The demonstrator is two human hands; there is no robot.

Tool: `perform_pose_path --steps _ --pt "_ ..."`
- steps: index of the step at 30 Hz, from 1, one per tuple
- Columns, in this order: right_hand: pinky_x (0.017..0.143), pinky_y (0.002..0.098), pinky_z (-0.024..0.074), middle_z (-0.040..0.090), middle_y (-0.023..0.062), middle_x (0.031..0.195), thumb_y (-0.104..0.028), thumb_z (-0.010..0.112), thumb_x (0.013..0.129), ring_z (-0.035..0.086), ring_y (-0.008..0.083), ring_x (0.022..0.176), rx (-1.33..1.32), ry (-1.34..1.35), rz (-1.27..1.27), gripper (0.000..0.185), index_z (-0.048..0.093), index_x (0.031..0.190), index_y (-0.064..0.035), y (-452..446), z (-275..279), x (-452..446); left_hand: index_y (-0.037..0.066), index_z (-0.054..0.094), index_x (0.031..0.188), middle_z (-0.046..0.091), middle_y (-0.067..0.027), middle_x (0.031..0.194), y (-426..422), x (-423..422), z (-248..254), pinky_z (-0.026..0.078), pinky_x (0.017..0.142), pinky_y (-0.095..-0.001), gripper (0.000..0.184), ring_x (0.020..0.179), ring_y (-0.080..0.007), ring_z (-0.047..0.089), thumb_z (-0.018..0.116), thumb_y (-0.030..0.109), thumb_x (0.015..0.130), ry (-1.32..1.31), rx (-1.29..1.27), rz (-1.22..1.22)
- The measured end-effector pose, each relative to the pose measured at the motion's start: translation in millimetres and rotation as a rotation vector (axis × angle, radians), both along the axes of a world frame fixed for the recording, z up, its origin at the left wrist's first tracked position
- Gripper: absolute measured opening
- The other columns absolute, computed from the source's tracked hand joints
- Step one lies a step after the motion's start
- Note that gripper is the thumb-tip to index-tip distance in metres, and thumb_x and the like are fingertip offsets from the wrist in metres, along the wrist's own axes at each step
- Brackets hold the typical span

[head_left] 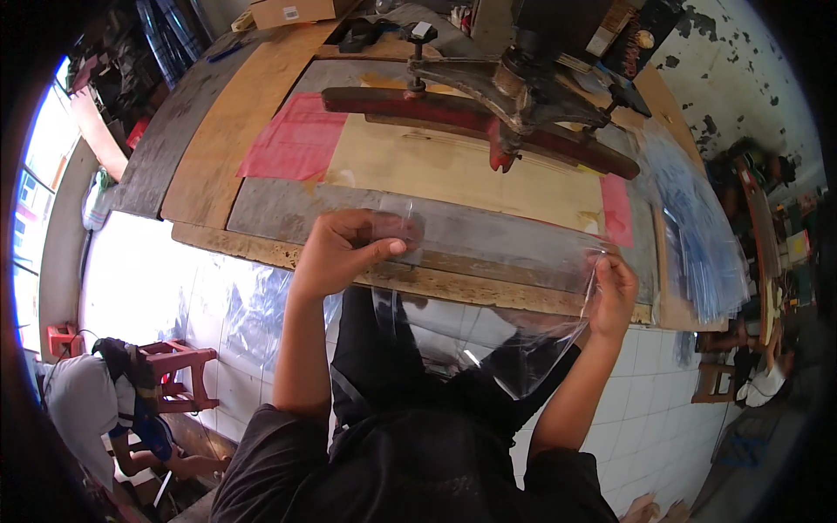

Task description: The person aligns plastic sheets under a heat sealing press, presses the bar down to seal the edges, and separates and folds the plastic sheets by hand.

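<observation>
Thumb and fingers of the left hand (353, 248), left of centre in the frame, were pinched together on a clear plastic sheet (497, 253); the right hand (613, 283), right of centre, was closed on its other end. The sheet stretched between them across the centre, thin, glossy and creased, with a loose fold drooping toward the lap. Its lower outline was hard to trace against the dark clothing, and the right fingertips were partly hidden. The worn wooden table edge (418, 281) ran beneath the sheet. Above, room remained before the red bar (471, 122); white floor (645, 383) spread at lower right.
</observation>
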State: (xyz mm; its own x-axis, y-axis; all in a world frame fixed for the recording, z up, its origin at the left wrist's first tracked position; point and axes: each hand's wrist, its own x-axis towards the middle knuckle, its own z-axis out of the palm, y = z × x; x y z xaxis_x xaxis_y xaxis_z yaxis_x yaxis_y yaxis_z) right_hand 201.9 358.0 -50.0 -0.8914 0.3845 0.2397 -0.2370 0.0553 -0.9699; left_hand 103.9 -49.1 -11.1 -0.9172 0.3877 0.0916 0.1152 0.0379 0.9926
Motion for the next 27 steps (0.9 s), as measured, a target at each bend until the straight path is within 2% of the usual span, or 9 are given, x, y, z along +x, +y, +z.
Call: perform_pose_path --steps 6,15,17,20,24,27 --pt "0.092 0.0318 0.0478 0.072 0.0069 0.102 -0.023 0.079 0.096 0.065 0.0167 0.098 -0.03 0.071 0.002 0.026 0.073 0.096 0.002 3 -2 0 -0.011 0.074 0.115 0.08 -0.0163 0.104 -3 -2 -1 0.06 0.088 -0.0303 0.026 0.095 -0.0202 0.078 0.071 0.011 0.102 -0.012 0.106 -0.084" --pt "0.087 0.0324 0.0506 0.072 0.0088 0.104 -0.019 0.078 0.097 0.065 0.0175 0.095 -0.013 0.097 0.0 0.024 0.074 0.099 0.0042 -6 4 -2 -0.008 0.078 0.105 0.081 -0.0129 0.095 1 3 5 0.06 0.084 -0.0296 0.021 0.092 -0.0167 0.078 0.07 0.011 0.102 0.117 -0.011 0.009" --pt "0.087 0.0327 0.051 0.072 0.009 0.104 -0.019 0.078 0.098 0.065 0.0177 0.094 0.007 0.105 -0.012 0.023 0.075 0.099 0.0044 -7 3 -2 -0.008 0.078 0.104 0.081 -0.0134 0.093 0 4 6 0.06 0.082 -0.0291 0.02 0.09 -0.0159 0.078 0.071 0.011 0.101 0.211 -0.11 0.054" --pt "0.087 0.0327 0.0509 0.072 0.0088 0.103 -0.02 0.078 0.097 0.065 0.0179 0.094 -0.007 0.081 -0.011 0.025 0.075 0.099 0.0045 -7 4 -2 -0.009 0.078 0.106 0.081 -0.0132 0.091 1 4 -1 0.06 0.08 -0.029 0.02 0.087 -0.0167 0.078 0.072 0.01 0.101 0.1 0.001 0.052" --pt "0.087 0.0323 0.0506 0.071 0.0081 0.103 -0.022 0.079 0.097 0.065 0.0177 0.095 -0.001 0.076 -0.004 0.027 0.075 0.099 0.0046 -7 4 -2 -0.009 0.078 0.105 0.081 -0.0133 0.089 1 4 -1 0.06 0.079 -0.0289 0.02 0.084 -0.0177 0.078 0.072 0.009 0.1 0.1 0.011 0.062" --pt "0.088 0.0325 0.0505 0.071 0.0079 0.103 -0.022 0.08 0.096 0.065 0.0177 0.095 -0.004 0.081 -0.003 0.027 0.075 0.099 0.0045 -7 4 -2 -0.01 0.076 0.11 0.08 -0.0135 0.094 0 3 1 0.06 0.079 -0.0291 0.02 0.086 -0.0175 0.078 0.071 0.008 0.101 0.07 -0.013 0.019"
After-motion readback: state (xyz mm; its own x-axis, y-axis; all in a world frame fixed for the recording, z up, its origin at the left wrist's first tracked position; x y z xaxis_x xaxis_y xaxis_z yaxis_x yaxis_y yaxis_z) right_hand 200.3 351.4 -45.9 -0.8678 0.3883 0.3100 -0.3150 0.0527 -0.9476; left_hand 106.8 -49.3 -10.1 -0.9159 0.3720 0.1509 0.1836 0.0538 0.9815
